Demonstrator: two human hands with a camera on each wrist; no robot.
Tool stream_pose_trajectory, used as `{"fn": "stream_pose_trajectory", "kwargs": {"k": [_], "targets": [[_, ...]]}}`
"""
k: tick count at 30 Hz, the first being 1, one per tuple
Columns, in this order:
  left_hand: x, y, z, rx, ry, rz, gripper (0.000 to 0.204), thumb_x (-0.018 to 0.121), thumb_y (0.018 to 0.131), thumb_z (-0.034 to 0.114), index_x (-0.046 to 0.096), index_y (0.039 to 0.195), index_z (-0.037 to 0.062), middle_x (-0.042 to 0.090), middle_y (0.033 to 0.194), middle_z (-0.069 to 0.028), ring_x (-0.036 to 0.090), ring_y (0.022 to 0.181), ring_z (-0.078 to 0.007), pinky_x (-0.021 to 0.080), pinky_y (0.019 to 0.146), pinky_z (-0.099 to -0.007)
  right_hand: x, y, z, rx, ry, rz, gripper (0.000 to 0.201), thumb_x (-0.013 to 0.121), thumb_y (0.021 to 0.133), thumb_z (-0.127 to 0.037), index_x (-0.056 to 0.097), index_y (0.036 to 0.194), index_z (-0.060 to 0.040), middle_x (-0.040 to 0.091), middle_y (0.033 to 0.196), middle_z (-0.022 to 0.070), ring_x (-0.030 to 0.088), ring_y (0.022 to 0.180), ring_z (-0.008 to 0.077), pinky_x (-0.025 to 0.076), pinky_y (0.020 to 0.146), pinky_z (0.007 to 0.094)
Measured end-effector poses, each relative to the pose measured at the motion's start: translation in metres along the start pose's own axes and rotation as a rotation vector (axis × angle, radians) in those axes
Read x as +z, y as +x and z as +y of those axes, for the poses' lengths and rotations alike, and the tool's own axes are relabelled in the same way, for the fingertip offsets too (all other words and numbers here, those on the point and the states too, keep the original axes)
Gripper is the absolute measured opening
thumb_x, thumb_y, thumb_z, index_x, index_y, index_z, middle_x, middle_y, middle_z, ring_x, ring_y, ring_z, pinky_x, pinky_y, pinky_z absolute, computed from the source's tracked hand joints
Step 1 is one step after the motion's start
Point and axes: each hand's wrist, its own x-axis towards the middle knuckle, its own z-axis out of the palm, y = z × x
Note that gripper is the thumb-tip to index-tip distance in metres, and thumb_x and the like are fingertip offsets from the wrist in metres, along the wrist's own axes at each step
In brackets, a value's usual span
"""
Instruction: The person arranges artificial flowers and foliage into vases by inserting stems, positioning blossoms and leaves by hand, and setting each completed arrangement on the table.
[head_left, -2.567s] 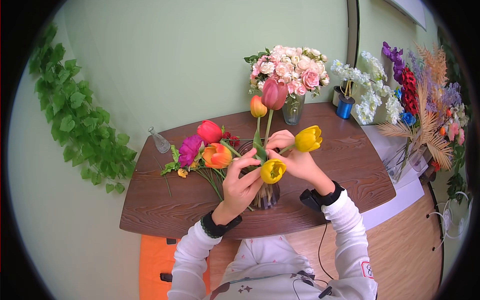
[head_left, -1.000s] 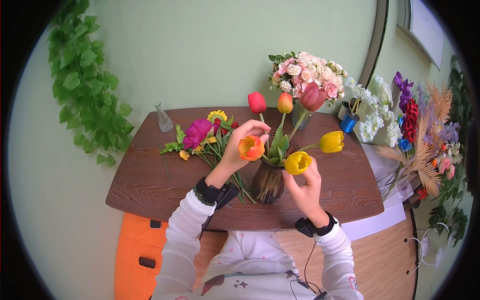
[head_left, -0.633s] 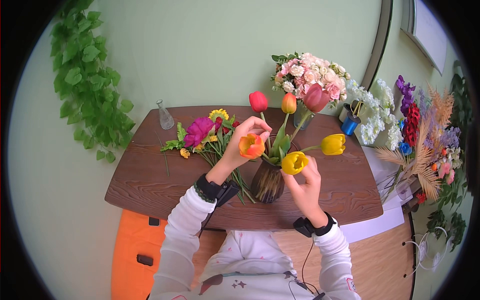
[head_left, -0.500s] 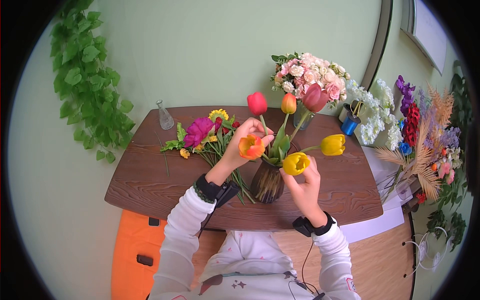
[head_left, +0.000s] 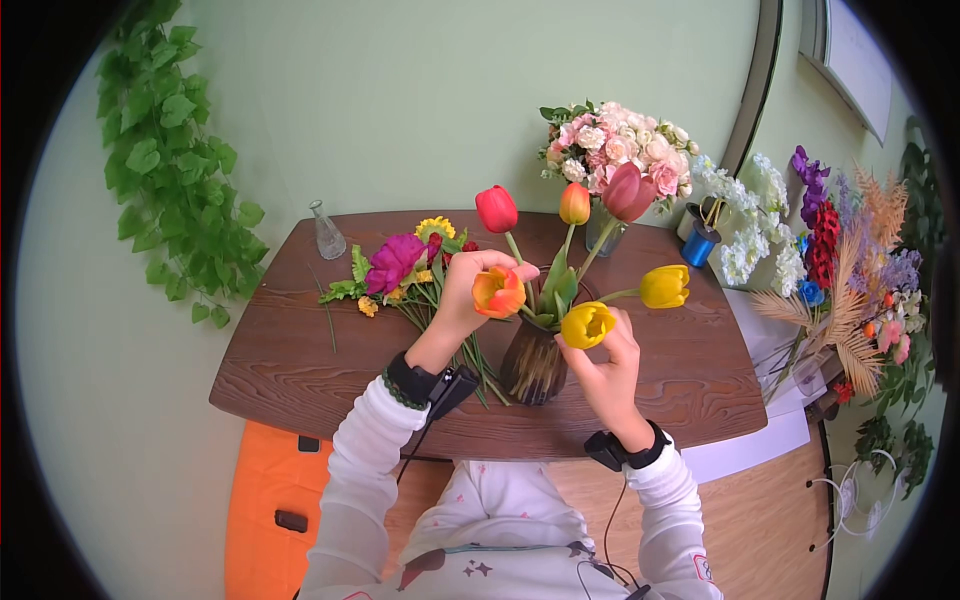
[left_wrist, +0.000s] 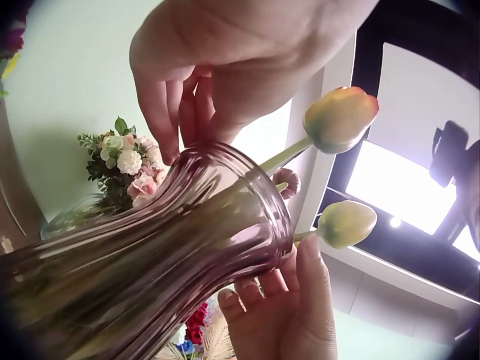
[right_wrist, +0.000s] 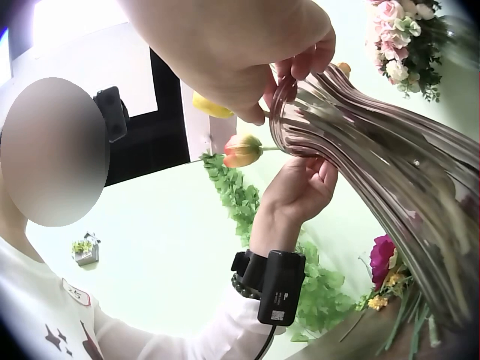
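Note:
The dark ribbed glass vase [head_left: 533, 370] stands upright with several tulips in it. Behind the lower orange tulip [head_left: 498, 292], the left hand [head_left: 458, 305] pinches the stem of the red tulip [head_left: 497, 209] above the rim. The right hand [head_left: 612, 385] has its thumb on the stem of the front yellow tulip [head_left: 587, 325], other fingers at the rim. In the left wrist view, the right thumb lies beside a yellow tulip [left_wrist: 347, 223] at the vase mouth. The right wrist view shows the left hand [right_wrist: 292, 195] under the rim; its fingertips are partly hidden.
Loose flowers, including a purple bloom [head_left: 396, 262], lie left of the vase, near a small clear bottle [head_left: 327, 232]. Pink and white roses [head_left: 620, 150] stand behind; a blue spool [head_left: 699, 247] and more flowers are at right. Leafy vines [head_left: 165, 160] hang on the wall.
The left hand has come to the red tulip's stem, and that bloom now stands upright, leaning further left than half a second ago. The right hand has moved from the upper stems to the rim's right side.

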Motion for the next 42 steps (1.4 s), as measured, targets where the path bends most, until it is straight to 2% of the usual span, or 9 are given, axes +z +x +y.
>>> {"fn": "stream_pose_trajectory", "kwargs": {"k": [2,6,15,17,20,24,33,35,42], "targets": [[-0.001,0.001,0.002,-0.019,0.127,-0.014,0.021,0.068,0.078,0.019,0.062,0.067,0.0023,0.05,0.058,0.0055,0.041,0.053,-0.002,0.03,0.048,-0.0191,0.0,0.0,0.0,-0.015,-0.017,0.0,0.022,0.068,0.063,-0.005,0.062,0.084,-0.0019,0.056,0.084,0.0077,0.049,0.078,0.0237,0.04,0.071,0.0313],[-0.003,0.005,0.001,-0.005,0.168,-0.059,0.022,0.067,0.079,0.02,0.061,0.065,0.0028,0.049,0.057,0.0059,0.04,0.053,-0.0017,0.03,0.047,-0.0195,0.001,0.0,0.001,-0.02,-0.028,-0.002,0.022,0.069,0.063,-0.006,0.062,0.083,-0.002,0.056,0.083,0.0073,0.049,0.078,0.0236,0.04,0.071,0.0313],[-0.003,0.009,-0.003,-0.047,0.239,-0.118,0.023,0.061,0.083,0.022,0.066,0.084,-0.0006,0.056,0.066,0.0004,0.045,0.06,-0.0046,0.035,0.053,-0.0213,0.0,0.001,0.0,-0.02,-0.016,0.001,0.019,0.068,0.064,-0.005,0.062,0.081,-0.0018,0.057,0.081,0.0068,0.049,0.076,0.0232,0.04,0.069,0.0308],[0.0,0.01,-0.005,0.07,0.258,-0.088,0.024,0.059,0.084,0.02,0.064,0.08,-0.003,0.054,0.06,-0.0019,0.046,0.058,-0.0062,0.037,0.052,-0.024,0.0,0.001,0.001,-0.029,-0.026,0.001,0.019,0.068,0.064,-0.005,0.062,0.082,-0.0016,0.057,0.081,0.0071,0.049,0.076,0.0232,0.04,0.069,0.0308],[0.006,0.009,-0.003,0.047,0.163,-0.05,0.024,0.058,0.084,0.02,0.064,0.085,-0.0034,0.056,0.064,-0.0037,0.047,0.059,-0.0073,0.039,0.055,-0.0241,0.0,0.001,0.001,-0.027,-0.02,0.005,0.019,0.067,0.064,-0.004,0.061,0.082,-0.0013,0.057,0.082,0.0078,0.049,0.076,0.0235,0.04,0.069,0.0308],[0.01,0.008,-0.007,0.091,0.216,0.003,0.025,0.057,0.085,0.02,0.064,0.087,-0.0037,0.058,0.067,-0.0045,0.049,0.062,-0.0074,0.039,0.058,-0.023,0.0,0.001,0.001,-0.027,-0.005,0.001,0.02,0.067,0.065,-0.004,0.061,0.084,-0.001,0.057,0.082,0.0085,0.049,0.076,0.024,0.04,0.069,0.0309],[0.007,0.001,-0.005,-0.152,0.045,-0.044,0.029,0.059,0.085,0.023,0.063,0.097,-0.0022,0.058,0.074,0.0011,0.049,0.067,-0.005,0.039,0.061,-0.0203,-0.001,0.001,-0.002,-0.005,0.006,-0.014,0.021,0.066,0.065,-0.005,0.061,0.085,-0.0006,0.058,0.083,0.0092,0.05,0.078,0.0247,0.04,0.071,0.0312],[0.003,-0.001,-0.002,-0.238,0.014,-0.146,0.035,0.054,0.088,0.029,0.058,0.111,0.0028,0.062,0.093,-0.0047,0.054,0.086,-0.0086,0.041,0.077,-0.0221,-0.002,0.001,-0.003,0.006,0.015,-0.018,0.021,0.066,0.065,-0.005,0.061,0.086,-0.0002,0.058,0.084,0.0092,0.051,0.079,0.025,0.041,0.072,0.0311],[-0.001,-0.004,-0.003,-0.225,-0.023,-0.183,0.035,0.056,0.087,0.026,0.056,0.114,0.003,0.061,0.097,-0.0031,0.053,0.088,-0.0072,0.041,0.077,-0.0222,0.0,-0.004,0.0,-0.018,0.05,0.026,0.026,0.066,0.067,-0.003,0.059,0.092,0.0003,0.057,0.095,0.0123,0.053,0.083,0.0233,0.042,0.073,0.0299]]}}
